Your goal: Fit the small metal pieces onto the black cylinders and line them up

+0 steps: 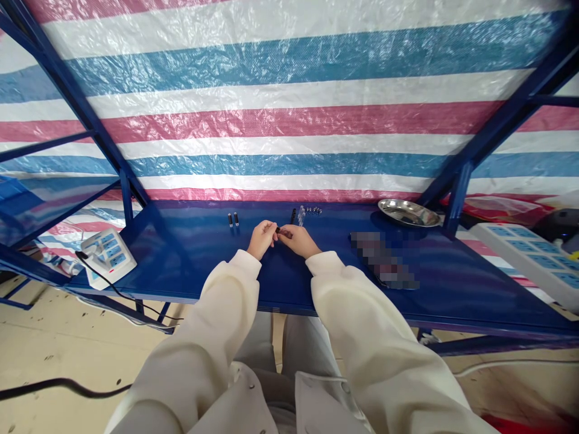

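Observation:
My left hand (263, 237) and my right hand (297, 239) meet over the middle of the blue table (181, 265). Pinched between their fingertips is a small dark part (281, 232), mostly covered by the fingers, so its kind does not show. Just beyond my right hand lie a few black pieces (293, 215), a group of clear plastic pieces (301, 214) and several small shiny metal pieces (313, 211). To the left of my hands stand two small black tubes with pale lower ends (233, 220).
A round metal dish (409, 213) sits at the back right. Nearer lies a blurred-out dark object (384, 262). White power strips rest at the left (108, 258) and right (534, 259); a black cable (124, 295) trails off the left one. Blue frame posts (461, 199) flank the table.

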### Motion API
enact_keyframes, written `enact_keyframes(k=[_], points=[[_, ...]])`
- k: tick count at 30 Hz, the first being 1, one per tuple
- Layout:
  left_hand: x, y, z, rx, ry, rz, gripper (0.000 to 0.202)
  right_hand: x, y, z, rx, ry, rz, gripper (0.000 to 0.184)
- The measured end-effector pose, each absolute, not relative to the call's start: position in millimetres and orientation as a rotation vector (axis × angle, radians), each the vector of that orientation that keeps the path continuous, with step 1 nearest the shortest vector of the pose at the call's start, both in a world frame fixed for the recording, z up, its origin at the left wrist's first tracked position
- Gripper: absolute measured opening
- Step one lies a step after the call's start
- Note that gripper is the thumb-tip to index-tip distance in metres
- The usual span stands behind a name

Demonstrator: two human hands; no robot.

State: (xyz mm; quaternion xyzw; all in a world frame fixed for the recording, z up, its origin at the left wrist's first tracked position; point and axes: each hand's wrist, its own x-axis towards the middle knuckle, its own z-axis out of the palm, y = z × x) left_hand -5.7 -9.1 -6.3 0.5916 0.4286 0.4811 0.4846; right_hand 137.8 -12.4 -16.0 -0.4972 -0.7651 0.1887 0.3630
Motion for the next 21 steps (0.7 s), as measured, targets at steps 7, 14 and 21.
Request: enact_keyframes(k=[7,14,21], points=[[-6.3,-5.7,-11.2,1.436,1.107,1.262,0.021,143.4,-8.3,-18.6,-1.536,-1.915,0.323,0.017],[-6.5,-7.9,-7.9,1.430,1.140,1.260,0.020,152.2,-2.2,-21.0,-1.799,-1.749,0.167,0.016],[-6.8,-8.8,-6.6,1.437,1.148,1.255,0.018,151.7,1.1,-21.6,-1.893,-1.730,0.194,0.015]])
